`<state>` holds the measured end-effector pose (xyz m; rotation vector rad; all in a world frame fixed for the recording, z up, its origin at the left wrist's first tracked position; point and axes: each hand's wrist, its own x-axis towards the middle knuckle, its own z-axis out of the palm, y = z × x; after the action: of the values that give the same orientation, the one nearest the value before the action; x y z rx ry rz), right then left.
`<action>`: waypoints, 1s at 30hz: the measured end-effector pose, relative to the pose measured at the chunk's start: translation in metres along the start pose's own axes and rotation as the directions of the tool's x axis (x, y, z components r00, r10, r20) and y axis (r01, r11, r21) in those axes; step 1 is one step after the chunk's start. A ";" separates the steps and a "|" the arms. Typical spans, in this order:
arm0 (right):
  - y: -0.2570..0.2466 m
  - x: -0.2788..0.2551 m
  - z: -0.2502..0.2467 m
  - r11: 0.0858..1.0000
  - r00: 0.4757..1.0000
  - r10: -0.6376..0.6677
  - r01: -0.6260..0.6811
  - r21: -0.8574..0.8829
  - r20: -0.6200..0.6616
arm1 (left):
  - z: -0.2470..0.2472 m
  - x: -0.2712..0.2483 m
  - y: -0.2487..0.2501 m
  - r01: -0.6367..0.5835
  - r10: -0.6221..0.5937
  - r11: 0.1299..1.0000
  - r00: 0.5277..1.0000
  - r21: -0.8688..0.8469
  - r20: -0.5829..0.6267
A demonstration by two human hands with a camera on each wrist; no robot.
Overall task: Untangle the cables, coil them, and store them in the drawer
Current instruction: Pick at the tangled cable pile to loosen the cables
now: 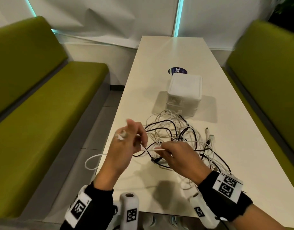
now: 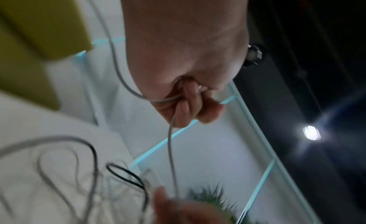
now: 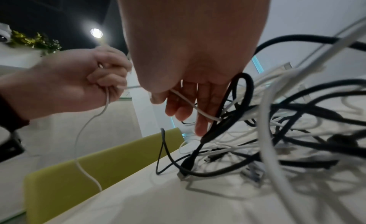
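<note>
A tangle of white and black cables [image 1: 174,131] lies on the white table [image 1: 168,53], near its front. One white cable [image 1: 151,149] runs taut between my two hands, just above the table's left edge. My left hand [image 1: 124,146] grips it with curled fingers [image 2: 188,105], and a loop of it [image 1: 91,161] hangs off the table edge. My right hand [image 1: 179,156] pinches the same cable [image 3: 186,102] between thumb and fingers, right at the tangle [image 3: 277,118]. A small white drawer box [image 1: 184,90] stands behind the pile, with its drawers closed.
Green benches flank the table on the left [image 1: 43,105] and right [image 1: 267,80]. A round blue sticker [image 1: 177,70] lies behind the box. Several loose connector ends [image 1: 209,136] stick out on the pile's right side.
</note>
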<state>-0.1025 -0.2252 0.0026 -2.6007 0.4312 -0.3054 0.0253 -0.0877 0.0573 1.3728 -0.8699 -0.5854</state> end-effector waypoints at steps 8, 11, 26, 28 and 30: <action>-0.009 -0.004 -0.006 0.995 0.999 0.023 -0.020 -0.102 0.025 | 0.013 -0.006 -0.041 -0.141 -0.238 0.534 0.921 0.834 0.308; -0.004 -0.004 0.002 0.996 0.996 0.051 -0.046 -0.071 0.068 | 0.013 -0.005 -0.039 -0.155 -0.205 0.431 0.942 0.889 0.264; 0.007 -0.001 -0.006 0.996 0.993 0.069 -0.063 -0.062 0.100 | -0.018 -0.004 -0.024 -0.090 0.116 0.726 0.993 0.682 0.008; 0.004 0.000 -0.005 0.996 0.992 0.054 -0.045 -0.079 0.112 | -0.005 -0.007 -0.028 -0.244 0.198 0.725 0.969 0.644 0.145; 0.002 0.001 -0.006 0.994 0.993 0.013 0.000 -0.111 0.116 | 0.007 -0.009 -0.038 -0.323 0.193 0.721 0.943 0.613 0.270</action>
<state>-0.1040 -0.2291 0.0066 -2.7076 0.4273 -0.1298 0.0194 -0.0898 0.0187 1.7915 -1.4943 -0.1806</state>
